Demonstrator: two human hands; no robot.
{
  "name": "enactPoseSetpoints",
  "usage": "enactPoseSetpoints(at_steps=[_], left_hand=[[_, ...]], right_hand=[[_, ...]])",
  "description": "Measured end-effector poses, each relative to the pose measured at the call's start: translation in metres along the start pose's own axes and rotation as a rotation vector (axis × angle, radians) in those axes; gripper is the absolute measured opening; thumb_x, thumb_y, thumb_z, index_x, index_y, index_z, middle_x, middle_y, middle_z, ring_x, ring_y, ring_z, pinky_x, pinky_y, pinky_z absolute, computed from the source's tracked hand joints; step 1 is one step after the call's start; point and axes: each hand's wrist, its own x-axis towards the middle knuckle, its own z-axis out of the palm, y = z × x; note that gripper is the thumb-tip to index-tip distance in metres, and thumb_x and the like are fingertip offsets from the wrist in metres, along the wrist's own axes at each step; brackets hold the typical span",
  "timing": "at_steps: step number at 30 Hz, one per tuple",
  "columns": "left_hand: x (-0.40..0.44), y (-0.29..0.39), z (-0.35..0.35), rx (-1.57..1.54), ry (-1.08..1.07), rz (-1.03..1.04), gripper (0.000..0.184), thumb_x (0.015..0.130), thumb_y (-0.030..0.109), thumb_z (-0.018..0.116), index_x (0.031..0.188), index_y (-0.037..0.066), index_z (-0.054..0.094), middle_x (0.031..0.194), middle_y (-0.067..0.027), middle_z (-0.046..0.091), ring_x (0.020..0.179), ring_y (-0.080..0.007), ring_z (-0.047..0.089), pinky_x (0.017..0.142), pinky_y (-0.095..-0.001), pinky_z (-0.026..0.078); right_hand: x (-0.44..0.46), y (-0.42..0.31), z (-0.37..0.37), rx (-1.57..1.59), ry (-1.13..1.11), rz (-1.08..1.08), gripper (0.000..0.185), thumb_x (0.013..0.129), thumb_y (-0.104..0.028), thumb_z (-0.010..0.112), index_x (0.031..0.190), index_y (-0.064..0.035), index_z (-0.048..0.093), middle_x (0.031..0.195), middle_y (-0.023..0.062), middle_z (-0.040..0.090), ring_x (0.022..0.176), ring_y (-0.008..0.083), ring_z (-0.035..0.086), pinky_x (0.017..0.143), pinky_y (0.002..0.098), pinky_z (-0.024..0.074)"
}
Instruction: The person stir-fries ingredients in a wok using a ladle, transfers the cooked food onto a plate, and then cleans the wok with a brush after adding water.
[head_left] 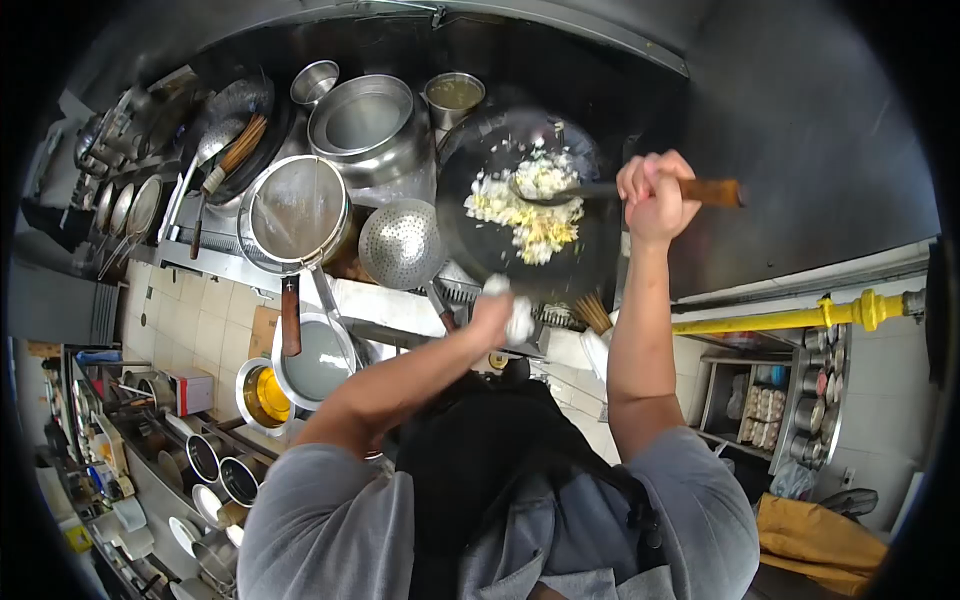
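Observation:
A dark wok (470,245) holds chopped white and yellow food (545,215), with small green and dark bits near its far side. My right hand (658,195) is closed around the handle of a ladle (600,190). The ladle's wooden end sticks out to the right of my fist, and its bowl lies among the food. At the wok's near left edge, my left hand (488,322) is closed on a white cloth (518,322). Whether the cloth wraps a wok handle or rim cannot be made out, as the hand covers it.
Left of the wok are a perforated skimmer (400,243), a round fine strainer (297,210) and a steel pot (362,115). A bamboo brush (594,312) stands at the near right. A yellow pipe (770,318) runs along the right, above shelves with eggs (765,408).

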Motion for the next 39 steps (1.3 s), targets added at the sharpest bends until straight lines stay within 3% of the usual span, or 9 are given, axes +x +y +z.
enactPoseSetpoints(at_steps=[1, 6, 13, 16, 17, 25, 29, 35, 39], left_hand=[[0.03, 0.007, 0.009, 0.003, 0.008, 0.039, 0.021, 0.086, 0.01, 0.055, 0.092, -0.01, 0.059, 0.081, -0.0147, 0.061, 0.064, -0.0259, 0.062, 0.052, -0.0453, 0.048], [0.094, 0.004, 0.029, -0.041, 0.048, 0.073, 0.026, 0.084, 0.008, 0.057, 0.098, -0.013, 0.059, 0.086, -0.0171, 0.063, 0.067, -0.0271, 0.064, 0.054, -0.0431, 0.05], [0.081, 0.023, 0.036, -0.048, -0.026, 0.052, 0.022, 0.094, 0.009, 0.049, 0.108, -0.007, 0.056, 0.085, -0.0144, 0.065, 0.066, -0.0286, 0.067, 0.053, -0.0441, 0.055], [0.068, 0.027, 0.038, -0.015, 0.013, 0.034, 0.022, 0.095, 0.011, 0.049, 0.106, -0.006, 0.057, 0.085, -0.0145, 0.065, 0.067, -0.0278, 0.067, 0.054, -0.045, 0.055], [0.071, 0.029, 0.038, -0.012, -0.004, -0.006, 0.023, 0.095, 0.014, 0.049, 0.107, -0.004, 0.057, 0.085, -0.0135, 0.066, 0.067, -0.0274, 0.067, 0.055, -0.0454, 0.055], [0.05, 0.036, 0.044, -0.017, -0.001, -0.147, 0.024, 0.099, 0.023, 0.044, 0.109, 0.009, 0.06, 0.089, -0.0064, 0.067, 0.076, -0.023, 0.067, 0.066, -0.047, 0.056], [0.033, 0.043, 0.052, 0.095, 0.046, -0.199, 0.023, 0.098, 0.026, 0.046, 0.107, 0.012, 0.062, 0.091, -0.004, 0.067, 0.077, -0.0214, 0.066, 0.07, -0.0478, 0.054], [0.038, 0.04, 0.055, 0.062, 0.081, -0.283, 0.026, 0.097, 0.035, 0.047, 0.1, 0.017, 0.065, 0.09, -0.0008, 0.067, 0.079, -0.0209, 0.064, 0.075, -0.0461, 0.05], [0.055, 0.037, 0.049, 0.066, 0.027, -0.258, 0.024, 0.098, 0.025, 0.043, 0.099, 0.01, 0.061, 0.079, -0.0049, 0.065, 0.061, -0.0237, 0.062, 0.054, -0.0423, 0.052]], right_hand=[[0.004, 0.007, 0.002, 0.003, 0.001, -0.008, 0.019, 0.079, 0.003, 0.05, 0.063, -0.0036, 0.043, 0.05, 0.003, 0.038, 0.041, 0.0109, 0.036, 0.04, 0.028, 0.031], [-0.006, 0.143, -0.058, -0.198, 0.116, 0.19, 0.021, 0.078, -0.001, 0.054, 0.058, -0.0033, 0.046, 0.052, 0.0026, 0.047, 0.041, 0.0099, 0.041, 0.041, 0.0251, 0.0348], [-0.001, 0.07, -0.055, -0.262, 0.002, 0.233, 0.029, 0.081, 0.001, 0.054, 0.056, -0.006, 0.041, 0.05, -0.002, 0.042, 0.045, 0.0053, 0.039, 0.043, 0.0239, 0.029], [-0.014, 0.131, -0.099, -0.273, -0.004, 0.143, 0.025, 0.079, 0.001, 0.047, 0.057, -0.0064, 0.039, 0.05, 0.0, 0.04, 0.04, 0.0073, 0.035, 0.04, 0.0251, 0.0285], [-0.003, 0.138, -0.098, -0.238, 0.022, 0.164, 0.026, 0.079, 0.001, 0.054, 0.055, -0.0051, 0.044, 0.052, -0.0022, 0.043, 0.046, 0.006, 0.041, 0.045, 0.0241, 0.0315], [0.044, 0.158, -0.102, -0.276, 0.176, 0.083, 0.026, 0.078, 0.001, 0.053, 0.055, -0.004, 0.044, 0.05, 0.0004, 0.043, 0.042, 0.0075, 0.041, 0.043, 0.0237, 0.0338], [0.066, 0.148, -0.079, -0.045, 0.138, 0.384, 0.025, 0.079, -0.003, 0.056, 0.057, -0.0068, 0.045, 0.049, 0.0003, 0.042, 0.036, 0.009, 0.038, 0.036, 0.0255, 0.0294], [0.057, 0.176, -0.061, -0.059, 0.18, 0.187, 0.028, 0.079, -0.003, 0.055, 0.055, -0.0071, 0.041, 0.049, -0.0002, 0.041, 0.038, 0.0087, 0.039, 0.037, 0.0259, 0.0301], [0.052, 0.144, -0.056, -0.094, 0.071, 0.42, 0.028, 0.08, -0.006, 0.055, 0.055, -0.0063, 0.042, 0.048, 0.0003, 0.04, 0.036, 0.0095, 0.038, 0.036, 0.027, 0.0301]])
